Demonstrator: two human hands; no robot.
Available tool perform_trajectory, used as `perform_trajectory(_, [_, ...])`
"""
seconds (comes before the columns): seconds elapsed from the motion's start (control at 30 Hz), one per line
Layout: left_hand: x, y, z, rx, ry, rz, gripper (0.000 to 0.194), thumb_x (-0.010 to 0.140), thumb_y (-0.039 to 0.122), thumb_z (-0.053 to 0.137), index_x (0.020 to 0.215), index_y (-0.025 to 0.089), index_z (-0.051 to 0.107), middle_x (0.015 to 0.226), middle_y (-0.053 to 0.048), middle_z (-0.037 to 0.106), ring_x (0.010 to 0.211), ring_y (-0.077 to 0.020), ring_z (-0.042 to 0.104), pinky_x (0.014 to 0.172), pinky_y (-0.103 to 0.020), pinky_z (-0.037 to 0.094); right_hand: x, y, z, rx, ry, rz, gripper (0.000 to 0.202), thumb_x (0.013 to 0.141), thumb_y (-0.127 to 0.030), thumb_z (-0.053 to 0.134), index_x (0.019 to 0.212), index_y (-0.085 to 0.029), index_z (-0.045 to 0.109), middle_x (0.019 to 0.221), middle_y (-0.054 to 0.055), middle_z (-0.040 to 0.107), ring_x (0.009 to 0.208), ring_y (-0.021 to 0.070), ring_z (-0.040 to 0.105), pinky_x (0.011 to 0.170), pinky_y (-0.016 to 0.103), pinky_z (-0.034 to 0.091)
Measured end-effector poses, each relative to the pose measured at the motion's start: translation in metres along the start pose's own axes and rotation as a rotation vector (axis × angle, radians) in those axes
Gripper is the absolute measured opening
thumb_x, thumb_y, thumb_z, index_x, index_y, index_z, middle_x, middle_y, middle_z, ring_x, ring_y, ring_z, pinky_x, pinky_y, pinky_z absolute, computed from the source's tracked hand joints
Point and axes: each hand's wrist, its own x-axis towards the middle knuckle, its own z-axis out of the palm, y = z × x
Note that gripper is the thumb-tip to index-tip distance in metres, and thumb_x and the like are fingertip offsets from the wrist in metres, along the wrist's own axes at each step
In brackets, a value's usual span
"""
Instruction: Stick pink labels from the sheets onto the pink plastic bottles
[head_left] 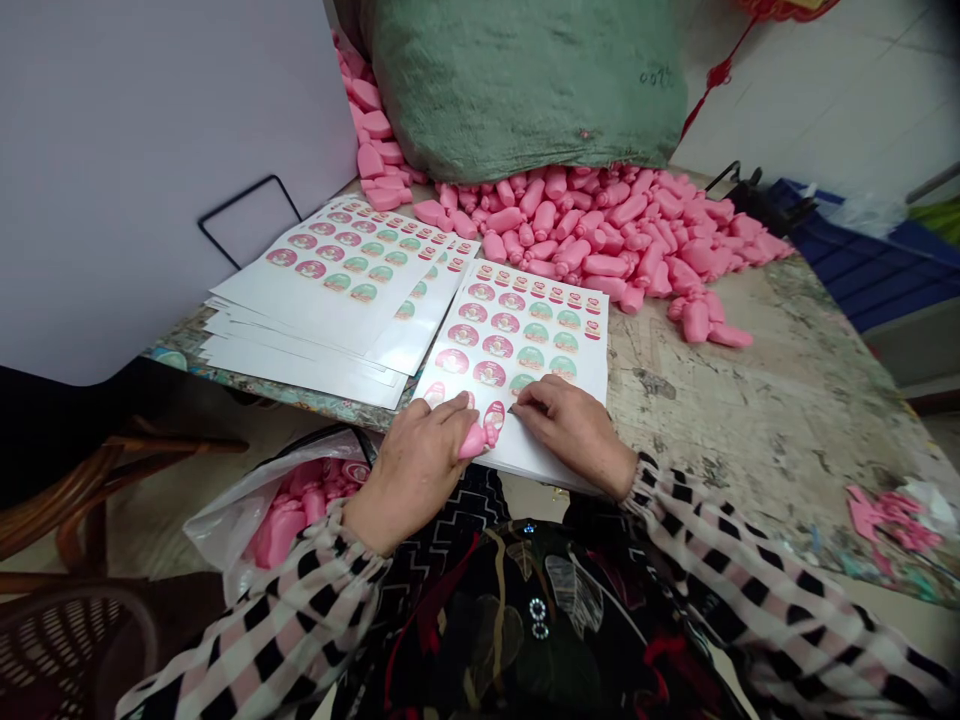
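My left hand (421, 462) is closed round a small pink bottle-shaped piece (474, 441) at the front edge of a sticker sheet (559, 405). Over the same sheet, my right hand (574, 428) has its thumb and fingers pinched together near the lower stickers; a small dark thing shows at the fingertips, too small to make out. Pink and green oval stickers cover the sheet in rows. Left of it lies a fanned stack of similar sheets (300, 330).
Many pink pieces (570, 235) are heaped at the back under a large green sack (525, 80). A plastic bag (225, 520) of pink pieces is below the table's left front. Pink scraps (896, 520) lie at the right. A grey panel (150, 150) stands at the left.
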Motion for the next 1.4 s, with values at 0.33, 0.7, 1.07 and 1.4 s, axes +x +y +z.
perform_trajectory(0.33, [0.001,-0.001,0.001,0.001,0.009,0.015,0.029,0.089,0.024,0.043,0.115,0.017,0.053,0.132,-0.011,0.051,0.112,-0.0259,0.051,0.089,-0.043,0.038,-0.012,-0.012,0.005,-0.100,0.072,0.059,0.017,0.090,-0.030,0.043,0.088,-0.021,0.058,0.088,0.002,0.059,0.076,0.0145,0.054,0.060,0.026,0.031])
perform_trajectory(0.7, [0.000,-0.001,0.003,0.016,0.012,0.018,0.029,0.089,0.023,0.042,0.115,0.018,0.053,0.133,-0.010,0.050,0.111,-0.0257,0.052,0.089,-0.043,0.039,-0.012,-0.017,0.004,-0.107,0.067,0.085,0.017,0.090,-0.029,0.043,0.087,-0.022,0.058,0.087,0.003,0.059,0.077,0.0150,0.055,0.061,0.027,0.033])
perform_trajectory(1.07, [-0.001,-0.002,0.001,-0.031,0.018,0.015,0.026,0.087,0.022,0.045,0.111,0.018,0.055,0.133,-0.010,0.052,0.113,-0.0258,0.051,0.091,-0.043,0.038,-0.013,-0.019,0.006,-0.142,0.084,0.079,0.018,0.091,-0.030,0.042,0.088,-0.021,0.057,0.089,0.003,0.059,0.075,0.0150,0.055,0.058,0.027,0.032])
perform_trajectory(1.4, [0.000,-0.001,0.002,0.007,0.007,0.022,0.027,0.088,0.022,0.044,0.112,0.017,0.054,0.133,-0.010,0.051,0.113,-0.0254,0.051,0.090,-0.042,0.039,-0.011,-0.021,0.003,-0.201,0.046,0.067,0.021,0.091,-0.031,0.040,0.086,-0.020,0.057,0.086,0.003,0.058,0.073,0.0144,0.054,0.056,0.027,0.028])
